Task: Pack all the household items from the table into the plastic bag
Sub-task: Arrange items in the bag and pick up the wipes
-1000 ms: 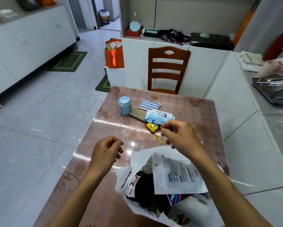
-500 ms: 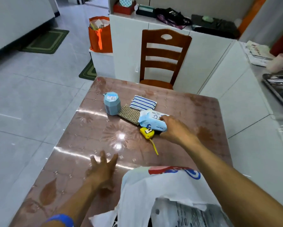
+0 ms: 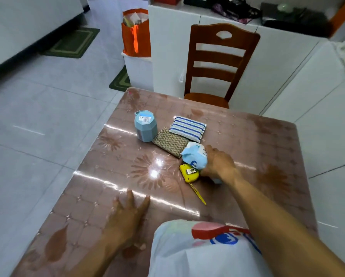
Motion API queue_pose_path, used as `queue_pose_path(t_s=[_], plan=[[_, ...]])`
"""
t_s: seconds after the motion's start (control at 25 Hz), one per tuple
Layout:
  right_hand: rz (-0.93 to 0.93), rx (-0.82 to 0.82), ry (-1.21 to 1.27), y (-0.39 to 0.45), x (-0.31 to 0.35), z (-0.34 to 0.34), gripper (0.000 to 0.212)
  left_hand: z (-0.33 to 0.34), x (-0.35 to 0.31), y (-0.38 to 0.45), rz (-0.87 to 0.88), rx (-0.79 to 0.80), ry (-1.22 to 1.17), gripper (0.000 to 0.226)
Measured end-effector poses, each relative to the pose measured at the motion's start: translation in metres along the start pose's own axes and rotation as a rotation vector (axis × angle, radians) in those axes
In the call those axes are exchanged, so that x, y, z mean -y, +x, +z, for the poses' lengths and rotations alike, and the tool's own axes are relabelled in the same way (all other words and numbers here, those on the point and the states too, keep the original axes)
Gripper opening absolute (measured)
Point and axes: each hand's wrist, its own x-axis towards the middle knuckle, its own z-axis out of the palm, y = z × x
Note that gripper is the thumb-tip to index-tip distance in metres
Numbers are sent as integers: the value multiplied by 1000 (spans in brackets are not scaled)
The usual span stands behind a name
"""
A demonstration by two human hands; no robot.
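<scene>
My right hand (image 3: 218,164) grips a light blue pack of wipes (image 3: 193,155) and holds it tilted just above the table (image 3: 267,148). A yellow tape measure (image 3: 189,172) with a yellow cord lies right beside the pack. Behind them lie a woven brown pad (image 3: 170,141) and a blue-striped cloth (image 3: 187,127), and a pale blue octagonal box (image 3: 145,125) stands upright at their left. My left hand (image 3: 127,214) rests flat on the table with fingers spread. The white plastic bag (image 3: 197,248) sits at the table's near edge, under my right forearm.
A wooden chair (image 3: 221,62) stands at the table's far side against white cabinets (image 3: 277,66). An orange bag (image 3: 135,33) sits on a white box further left. Tiled floor (image 3: 47,116) spreads to the left of the table.
My right hand left the bag, reached forward and took hold of the wipes pack, now tilted up. My left hand let go of the bag and laid itself flat on the table.
</scene>
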Motion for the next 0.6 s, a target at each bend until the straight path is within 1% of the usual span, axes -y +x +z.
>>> queue_pose_path(t_s=[0.08, 0.12, 0.16, 0.24, 0.28, 0.32, 0.36, 0.4, 0.44, 0.48, 0.52, 0.56, 0.6], plan=[[92, 101, 202, -31, -1, -9, 64, -1, -1, -3, -11, 15, 38, 126], [137, 121, 330, -48, 0, -16, 56, -1, 1, -4, -14, 10, 38, 119], [172, 107, 462, -66, 0, -26, 51, -2, 2, -5, -12, 9, 22, 114], [207, 25, 784, -102, 1, -51, 49, -5, 5, -7, 11, 3, 17, 105], [214, -33, 966, -129, -1, -71, 52, -9, 6, -13, 42, 29, 0, 94], [203, -69, 1144, -159, -1, -89, 55, -20, 5, -28, 110, 62, -80, 78], [170, -88, 1317, -192, -3, -106, 56, -38, 7, -50, 187, 56, -189, 61], [130, -108, 1492, -228, -9, -118, 53, -55, 4, -76, 195, -33, -374, 47], [92, -120, 1654, -265, -16, -124, 51, -78, -2, -108, 155, -122, -502, 40], [59, -116, 1780, -299, -21, -124, 54, -102, -9, -142, 115, -255, -634, 33], [27, -105, 1881, -332, -25, -119, 61, -120, -17, -181, 117, -436, -707, 25], [8, -93, 1961, -357, -25, -106, 72, -130, -28, -219, 158, -555, -809, 20], [0, -95, 2009, -376, -21, -91, 84, -131, -40, -258, 225, -585, -817, 22]])
